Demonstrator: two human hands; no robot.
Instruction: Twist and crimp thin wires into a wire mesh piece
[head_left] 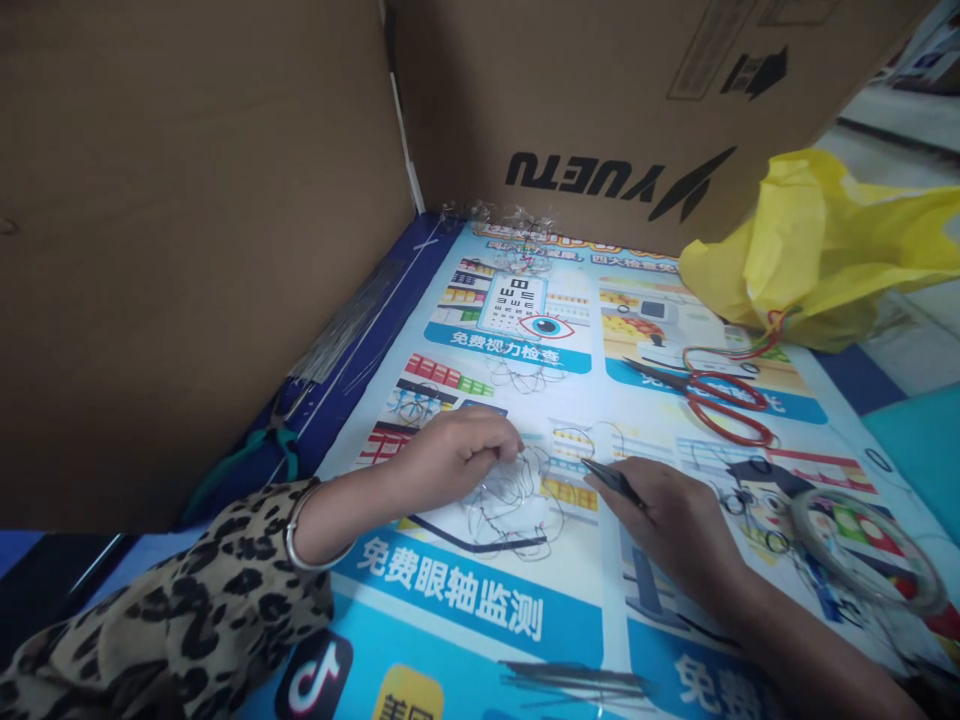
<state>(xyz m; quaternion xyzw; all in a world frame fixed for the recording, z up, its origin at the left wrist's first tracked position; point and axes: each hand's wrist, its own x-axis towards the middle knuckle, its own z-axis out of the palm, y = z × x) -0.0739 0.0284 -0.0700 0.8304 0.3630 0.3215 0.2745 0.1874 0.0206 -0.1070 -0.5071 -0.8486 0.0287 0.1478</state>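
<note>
My left hand [472, 450] is closed in a pinch at the upper edge of a loopy piece of thin wire [517, 510], which lies over the printed sheet. In my right hand [675, 515] is a dark, pointed tool that looks like needle-nose pliers [613, 481]; its tip points left toward the wire and stands apart from my left fingers. The tool's handles are hidden in my palm. Beyond the hands, another looped wire piece [525, 375] lies on the sheet.
Red-handled scissors [731, 405] and a yellow bag [810, 240] are at the right, near a roll of clear tape [870, 550]. Teal-handled pliers [274, 440] and straight wires [349, 330] lie left. More wires [574, 680] lie in front. Cardboard [187, 250] walls the left and back.
</note>
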